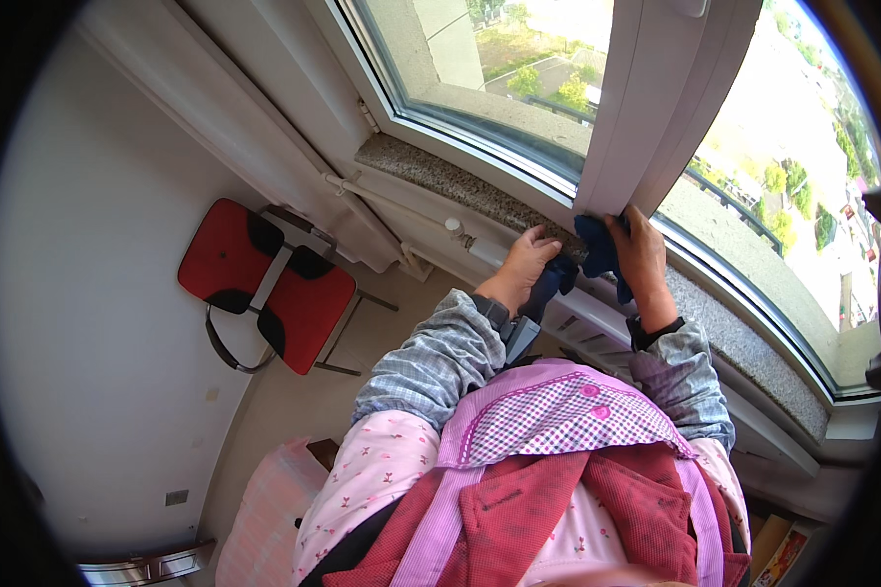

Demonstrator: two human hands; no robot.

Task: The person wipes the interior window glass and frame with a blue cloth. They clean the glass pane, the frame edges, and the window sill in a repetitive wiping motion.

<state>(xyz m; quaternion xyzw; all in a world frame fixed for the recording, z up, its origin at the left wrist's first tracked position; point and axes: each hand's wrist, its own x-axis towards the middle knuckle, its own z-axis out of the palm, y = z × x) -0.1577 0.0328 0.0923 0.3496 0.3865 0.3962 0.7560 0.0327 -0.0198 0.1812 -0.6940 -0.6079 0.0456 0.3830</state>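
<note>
A dark blue cloth [596,246] is gripped in my right hand [642,253], whose fingers press it against the foot of the white window mullion [620,154]. My left hand [523,270] is curled at the edge of the speckled stone sill [459,180]. Dark blue cloth [552,285] also bunches under that hand; I cannot tell if both parts are one piece. Dark bands circle both wrists, and a grey device [523,339] sits by the left one.
Below the sill runs a white radiator [584,323] with a pipe and valve [455,229]. A red and black chair [268,286] stands on the left by the wall. A light curtain [264,139] hangs beside the window. Pink checked fabric [268,506] lies at the lower left.
</note>
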